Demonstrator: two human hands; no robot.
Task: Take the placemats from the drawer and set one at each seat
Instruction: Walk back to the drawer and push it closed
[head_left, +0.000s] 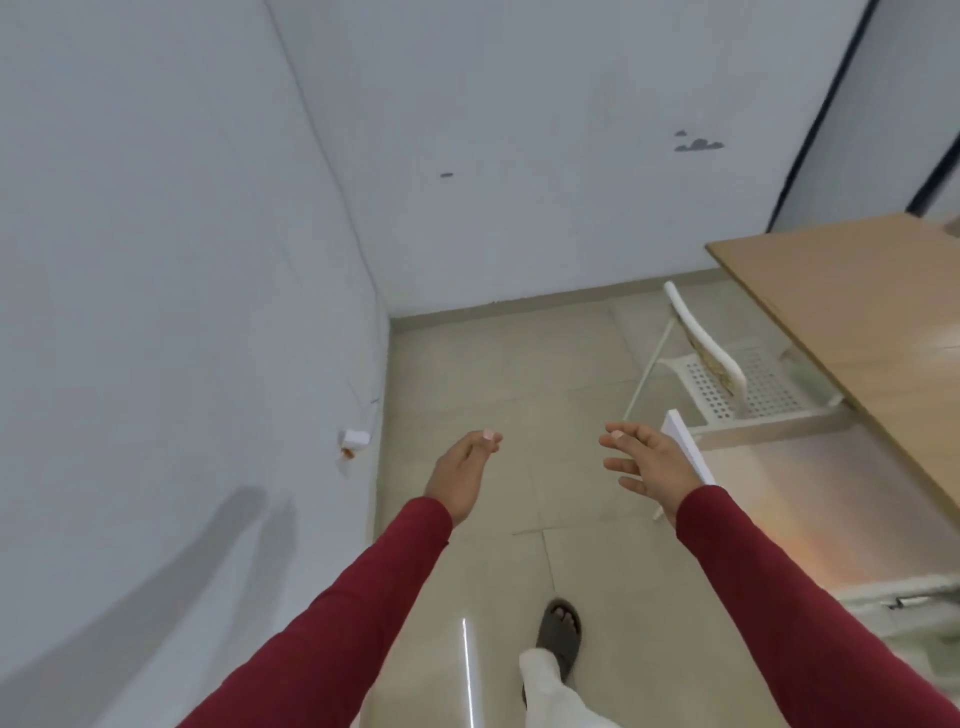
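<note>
No placemats or drawer in view. Left hand (464, 472) and right hand (648, 464) both loose, holding nothing. Placemats likely light, floppy: grip edges two-handed.

Long dark-red fitted fabric sleeves (363, 613) on both arms, to wrists. White loose trouser leg (545, 686) w/ grey-brown slide sandal (560, 631) just above it.

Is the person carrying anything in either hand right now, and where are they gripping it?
Nothing is held. The left hand and the right hand are both out over the floor, fingers loose, with no placemat in either.
</note>
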